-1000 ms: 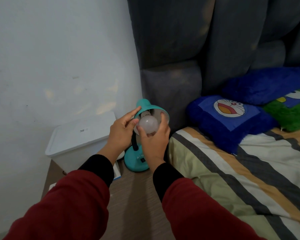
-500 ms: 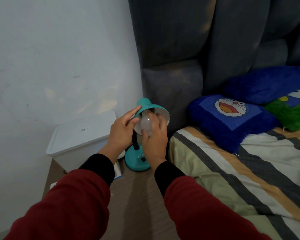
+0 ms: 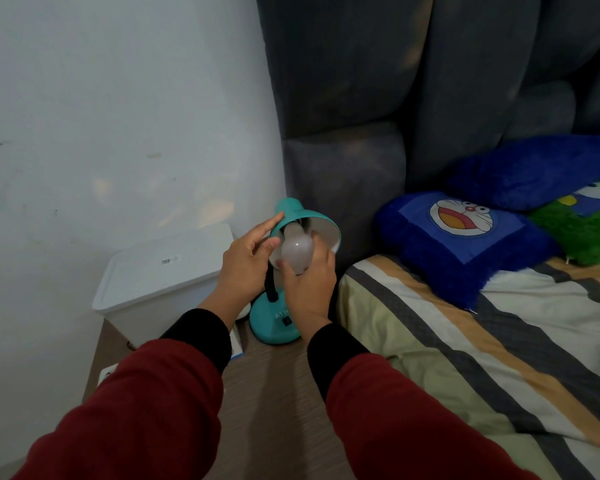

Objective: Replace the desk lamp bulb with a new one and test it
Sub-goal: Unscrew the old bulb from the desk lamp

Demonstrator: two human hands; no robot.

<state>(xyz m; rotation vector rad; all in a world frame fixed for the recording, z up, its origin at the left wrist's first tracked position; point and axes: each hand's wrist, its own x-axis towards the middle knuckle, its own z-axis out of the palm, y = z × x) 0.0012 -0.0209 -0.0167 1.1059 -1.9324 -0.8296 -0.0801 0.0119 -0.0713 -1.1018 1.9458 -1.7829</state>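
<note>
head view: the left hand [image 3: 246, 261] holds the teal shade [image 3: 303, 220] of the desk lamp [image 3: 274, 323], fingers laid along its outer side, thumb at the rim. the right hand [image 3: 309, 289] grips the frosted white bulb [image 3: 297, 252], which sits in the shade's mouth, neck toward the socket. the lamp's base stands on a wood-grain bedside table [image 3: 274, 393], beside a white lidded box [image 3: 163, 271] and a striped bed [image 3: 465, 341].
</note>
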